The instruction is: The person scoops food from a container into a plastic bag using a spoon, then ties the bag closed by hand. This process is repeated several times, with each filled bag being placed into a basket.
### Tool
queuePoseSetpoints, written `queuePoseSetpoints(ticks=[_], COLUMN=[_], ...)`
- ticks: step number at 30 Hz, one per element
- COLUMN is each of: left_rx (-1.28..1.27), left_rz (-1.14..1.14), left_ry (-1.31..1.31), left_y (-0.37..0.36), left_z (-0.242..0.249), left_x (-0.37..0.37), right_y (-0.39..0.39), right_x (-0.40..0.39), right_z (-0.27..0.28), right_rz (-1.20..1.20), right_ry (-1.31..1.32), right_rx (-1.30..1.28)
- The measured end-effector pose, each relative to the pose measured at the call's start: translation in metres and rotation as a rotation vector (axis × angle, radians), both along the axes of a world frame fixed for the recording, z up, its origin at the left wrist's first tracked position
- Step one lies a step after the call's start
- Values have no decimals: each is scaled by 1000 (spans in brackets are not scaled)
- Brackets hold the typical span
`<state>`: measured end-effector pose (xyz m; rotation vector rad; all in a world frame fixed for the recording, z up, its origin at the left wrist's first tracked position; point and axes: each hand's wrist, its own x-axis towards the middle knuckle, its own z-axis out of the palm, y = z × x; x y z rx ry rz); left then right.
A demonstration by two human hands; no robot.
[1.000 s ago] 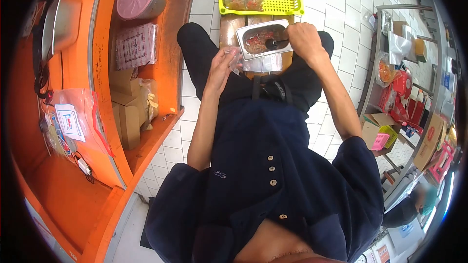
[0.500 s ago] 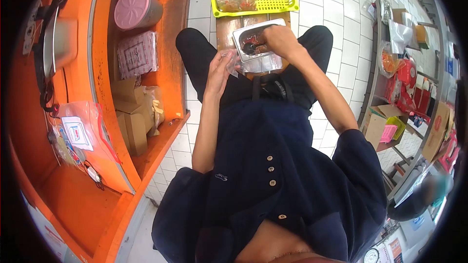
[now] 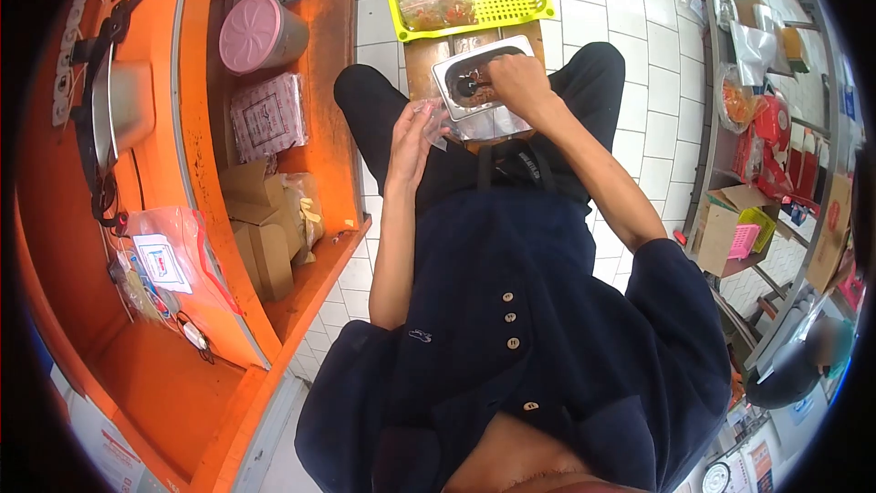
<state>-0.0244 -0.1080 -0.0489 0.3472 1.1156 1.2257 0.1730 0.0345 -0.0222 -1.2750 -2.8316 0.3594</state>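
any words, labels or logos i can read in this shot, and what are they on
No text can be read with certainty.
Patterned pink box on the orange shelf: print too blurred to read.
White card inside the clear bag with the red strip: red and blue marks, too small to read.
Dark shirt: a small pale chest emblem, no letters legible.
Cardboard carton at the far right: a red round mark, unreadable.
Signs at the bottom right: blurred.
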Motion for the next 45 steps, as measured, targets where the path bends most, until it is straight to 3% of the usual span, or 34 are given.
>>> queuePoseSetpoints(ticks=[3, 6, 9, 16, 20, 22, 24, 26, 30, 35, 40, 43, 45], left_rx=[-12, -5, 2, 5, 3, -12, 12, 9, 16, 23, 35, 28, 22], left_rz=[4, 9, 0, 13, 2, 10, -12, -7, -16, 10, 11, 14, 0], left_ry=[14, 16, 9, -3, 4, -8, 20, 6, -29, -103, -107, -113, -75], left_y=[-1, 0, 0, -1, 2, -2, 0, 1, 2, 3, 2, 6, 5], left_z=[0, 1, 0, -2, -2, -3, -5, -6, -3, -8, -8, -7, -9], left_x=[2, 4, 3, 5, 2, 4, 6, 8, 16, 24, 25, 26, 27], right_y=[-1, 3, 0, -10, -8, 1, 8, 14, 1, 3, 12, 1, 1], right_x=[10, 4, -7, 2, -1, 9, 16, 19, 6, 12, 24, 14, 18], right_z=[16, -4, -15, -4, -11, 21, 34, 36, 7, 26, 24, 9, 15], right_rz=[-41, 50, 33, -102, 28, -53, -188, -199, -176, -147, -210, -79, -43], right_ry=[65, 166, 11, 25, -147, -195, -155, -306, -328, -216, -247, -386, -340], right_rx=[-21, 64, 6, 42, -134, -262, -196, -145, -185, -387, -186, -151, -169])
